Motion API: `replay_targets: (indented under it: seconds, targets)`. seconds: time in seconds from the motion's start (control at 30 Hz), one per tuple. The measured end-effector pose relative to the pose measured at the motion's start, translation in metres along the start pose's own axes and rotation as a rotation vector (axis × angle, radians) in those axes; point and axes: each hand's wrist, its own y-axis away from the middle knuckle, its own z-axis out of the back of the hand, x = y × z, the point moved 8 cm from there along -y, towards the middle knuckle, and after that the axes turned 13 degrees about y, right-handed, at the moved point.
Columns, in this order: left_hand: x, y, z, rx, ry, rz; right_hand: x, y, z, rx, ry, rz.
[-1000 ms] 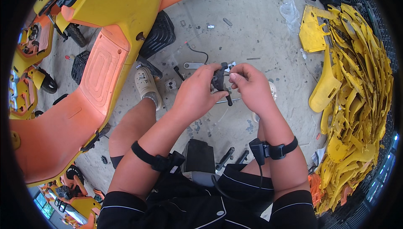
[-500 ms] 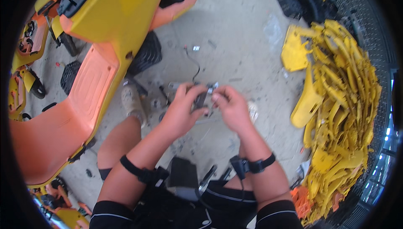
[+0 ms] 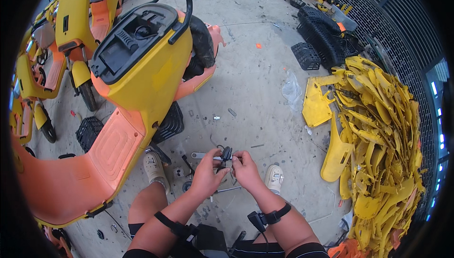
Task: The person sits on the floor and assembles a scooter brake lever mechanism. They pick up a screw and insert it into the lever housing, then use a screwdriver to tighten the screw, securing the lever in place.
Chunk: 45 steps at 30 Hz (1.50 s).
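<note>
The scooter [image 3: 137,83] stands left of centre, its footboard [image 3: 109,149] running toward the near left. A heap of body panels [image 3: 378,154] lies at the right. Crates [image 3: 321,35] sit on the floor [image 3: 255,83] far right. More scooters [image 3: 71,17] stand far left. Between scooter and heap, near, a small part [image 3: 226,156] sits between the left hand [image 3: 205,177] and right hand [image 3: 246,170].

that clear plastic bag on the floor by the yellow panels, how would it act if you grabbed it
The plastic bag lies crumpled and see-through on the concrete, so it is probably floppy and very light, collapsing in the hands rather than keeping shape. Its thin film looks likely to slide or blow when pushed. It seems empty, though that is hard to confirm.
</note>
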Motion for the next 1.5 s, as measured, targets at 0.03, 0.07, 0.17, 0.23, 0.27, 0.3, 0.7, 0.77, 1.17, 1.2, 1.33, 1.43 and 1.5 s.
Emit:
replay_targets:
  seconds: [0.03,0.07,0.17,0.23,0.27,0.3,0.7,0.77,1.17,1.2,1.33,1.43,1.5]
  targets:
    - [0.0,0.001,0.004,-0.009,-0.008,-0.011,0.004,0.0,-0.004,0.017,-0.029,-0.011]
    - [-0.001,0.003,0.007,-0.011,0.0,-0.02,0.007,-0.001,-0.007,0.035,-0.057,-0.023]
    - [-0.006,0.004,0.004,-0.008,0.043,-0.047,0.011,0.005,-0.007,0.11,-0.232,-0.124]
    - [-0.008,0.002,0.002,-0.016,0.076,-0.069,0.007,0.005,-0.007,0.152,-0.355,-0.158]
    - [-0.007,0.001,0.002,-0.022,0.108,-0.06,0.006,0.005,-0.007,0.174,-0.417,-0.175]
    - [-0.005,0.001,0.002,-0.029,0.14,-0.05,0.009,0.005,-0.006,0.174,-0.42,-0.154]
    - [0.005,0.001,-0.009,0.054,0.301,-0.016,0.017,0.006,-0.001,0.123,-0.049,0.068]
    - [0.002,0.002,-0.013,0.074,0.289,-0.046,0.018,0.006,0.0,0.097,-0.014,0.069]
    - [-0.007,0.007,-0.022,0.103,0.401,-0.079,0.02,0.009,0.001,0.125,-0.38,-0.079]
    - [-0.006,0.007,-0.022,0.108,0.421,-0.078,0.019,0.009,0.0,0.136,-0.37,-0.093]
    - [-0.005,0.007,-0.022,0.143,0.301,-0.106,0.022,0.009,0.0,0.152,-0.366,-0.103]
    - [-0.003,0.011,-0.022,0.1,0.275,-0.037,0.026,0.012,0.0,0.177,-0.385,-0.137]
    - [-0.004,0.012,-0.024,0.099,0.337,-0.042,0.023,0.011,-0.002,0.189,-0.414,-0.153]
